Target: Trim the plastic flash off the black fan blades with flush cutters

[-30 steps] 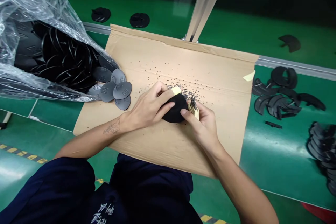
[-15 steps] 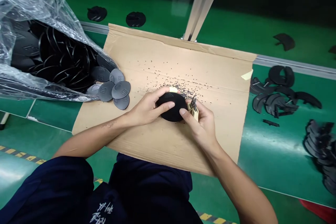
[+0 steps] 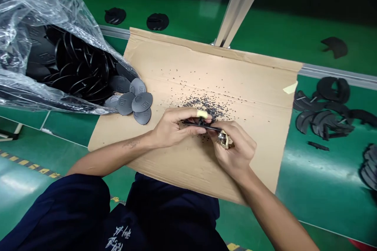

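My left hand [image 3: 173, 127] grips a black round plastic disc [image 3: 200, 124], now seen edge-on, over a sheet of cardboard [image 3: 235, 82]. One fingertip of that hand is wrapped in yellow tape. My right hand [image 3: 235, 151] is closed on a small tape-wrapped cutting tool [image 3: 224, 139] and touches the disc's right edge. Black plastic trimmings [image 3: 210, 106] lie scattered on the cardboard just beyond both hands.
A clear plastic bag [image 3: 50, 47] full of black discs lies at the left, with several grey discs [image 3: 134, 102] spilled at its mouth. Black curved offcuts [image 3: 324, 110] are piled on the green table [image 3: 309, 180] at the right. A metal post [image 3: 238, 6] rises behind the cardboard.
The disc has been turned from face-up to edge-on between my hands. My right hand with the tool has shifted slightly down and right.
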`<action>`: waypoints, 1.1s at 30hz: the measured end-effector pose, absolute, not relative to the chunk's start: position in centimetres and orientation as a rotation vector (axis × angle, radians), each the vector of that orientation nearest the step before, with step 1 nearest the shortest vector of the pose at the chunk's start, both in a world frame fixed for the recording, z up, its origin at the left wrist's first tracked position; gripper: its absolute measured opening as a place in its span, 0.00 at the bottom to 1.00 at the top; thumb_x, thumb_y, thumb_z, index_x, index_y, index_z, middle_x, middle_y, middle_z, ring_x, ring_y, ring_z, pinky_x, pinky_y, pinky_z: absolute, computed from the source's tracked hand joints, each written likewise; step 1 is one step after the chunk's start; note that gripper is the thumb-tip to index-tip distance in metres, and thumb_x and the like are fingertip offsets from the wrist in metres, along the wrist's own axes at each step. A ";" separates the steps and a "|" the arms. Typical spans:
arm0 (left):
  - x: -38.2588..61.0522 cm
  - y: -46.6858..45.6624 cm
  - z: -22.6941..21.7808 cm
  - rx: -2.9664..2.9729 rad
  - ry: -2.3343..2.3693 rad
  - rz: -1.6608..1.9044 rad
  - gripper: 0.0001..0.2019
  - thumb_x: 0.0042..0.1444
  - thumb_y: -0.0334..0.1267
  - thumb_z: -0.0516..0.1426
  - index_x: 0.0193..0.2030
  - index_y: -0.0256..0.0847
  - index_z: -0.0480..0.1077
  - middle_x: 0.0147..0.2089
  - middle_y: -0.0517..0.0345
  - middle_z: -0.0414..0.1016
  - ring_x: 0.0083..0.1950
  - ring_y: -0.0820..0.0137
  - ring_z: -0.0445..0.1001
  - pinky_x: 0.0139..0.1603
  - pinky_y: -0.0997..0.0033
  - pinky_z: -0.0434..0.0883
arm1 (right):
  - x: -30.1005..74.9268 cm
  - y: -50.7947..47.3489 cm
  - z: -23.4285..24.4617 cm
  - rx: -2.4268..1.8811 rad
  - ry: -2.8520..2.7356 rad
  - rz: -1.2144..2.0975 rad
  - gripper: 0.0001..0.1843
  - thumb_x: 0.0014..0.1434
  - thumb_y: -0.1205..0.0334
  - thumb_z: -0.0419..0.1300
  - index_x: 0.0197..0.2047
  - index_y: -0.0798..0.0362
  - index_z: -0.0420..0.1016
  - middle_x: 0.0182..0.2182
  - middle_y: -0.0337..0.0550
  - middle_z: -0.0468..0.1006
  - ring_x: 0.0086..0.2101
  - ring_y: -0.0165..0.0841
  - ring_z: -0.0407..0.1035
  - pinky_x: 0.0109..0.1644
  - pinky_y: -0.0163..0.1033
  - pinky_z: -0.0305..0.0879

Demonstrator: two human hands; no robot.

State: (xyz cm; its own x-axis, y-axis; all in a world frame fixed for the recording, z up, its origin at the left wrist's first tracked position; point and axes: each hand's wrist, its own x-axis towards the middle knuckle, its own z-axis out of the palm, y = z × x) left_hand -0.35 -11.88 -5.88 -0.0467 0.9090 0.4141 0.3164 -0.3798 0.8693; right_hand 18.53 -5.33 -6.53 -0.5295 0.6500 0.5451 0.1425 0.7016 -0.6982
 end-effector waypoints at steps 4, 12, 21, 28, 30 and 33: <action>-0.5 -11.7 -6.0 1.886 1.331 1.541 0.12 0.63 0.38 0.65 0.52 0.39 0.78 0.42 0.53 0.85 0.42 0.71 0.83 0.45 0.71 0.79 | 18.6 -5.0 -6.7 -0.543 -2.058 0.735 0.15 0.59 0.73 0.68 0.48 0.49 0.77 0.40 0.45 0.83 0.37 0.35 0.78 0.39 0.41 0.76; -0.9 -11.8 -6.8 2.053 1.317 1.520 0.15 0.67 0.40 0.61 0.58 0.40 0.76 0.43 0.51 0.85 0.44 0.70 0.81 0.46 0.66 0.78 | 18.8 -4.4 -6.6 -0.504 -2.136 0.722 0.12 0.61 0.73 0.65 0.45 0.49 0.76 0.39 0.45 0.82 0.38 0.36 0.78 0.40 0.42 0.76; -1.2 -11.7 -6.7 2.069 1.279 1.501 0.14 0.66 0.39 0.61 0.57 0.40 0.76 0.41 0.50 0.85 0.42 0.70 0.81 0.46 0.66 0.77 | 18.7 -4.6 -6.7 -0.501 -2.109 0.787 0.11 0.60 0.72 0.66 0.44 0.48 0.77 0.37 0.43 0.83 0.37 0.36 0.79 0.39 0.41 0.76; -1.4 -11.7 -7.0 2.075 1.266 1.490 0.16 0.66 0.40 0.62 0.60 0.44 0.75 0.43 0.52 0.85 0.42 0.70 0.81 0.45 0.66 0.78 | 18.9 -4.6 -6.8 -0.480 -2.116 0.802 0.10 0.60 0.70 0.67 0.44 0.48 0.78 0.36 0.43 0.82 0.35 0.35 0.78 0.37 0.42 0.76; -1.4 -11.7 -7.0 2.073 1.249 1.471 0.17 0.67 0.40 0.61 0.60 0.44 0.75 0.44 0.51 0.85 0.43 0.69 0.81 0.46 0.65 0.78 | 18.9 -4.5 -6.8 -0.481 -2.119 0.788 0.09 0.60 0.70 0.67 0.43 0.49 0.77 0.35 0.43 0.81 0.34 0.35 0.77 0.37 0.41 0.75; -1.5 -11.7 -6.9 2.084 1.230 1.507 0.15 0.65 0.39 0.63 0.58 0.44 0.76 0.42 0.52 0.85 0.43 0.69 0.82 0.45 0.66 0.78 | 18.9 -4.4 -6.8 -0.459 -2.126 0.806 0.10 0.61 0.72 0.66 0.43 0.49 0.76 0.35 0.43 0.81 0.34 0.34 0.76 0.36 0.40 0.74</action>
State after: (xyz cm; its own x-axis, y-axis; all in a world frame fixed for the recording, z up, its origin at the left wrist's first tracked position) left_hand -1.46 -11.68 -6.89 0.0884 0.7690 0.6331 0.4659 -0.5937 0.6560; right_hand 18.90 -4.42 -6.84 -0.6146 0.5594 0.5562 0.0503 0.7314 -0.6801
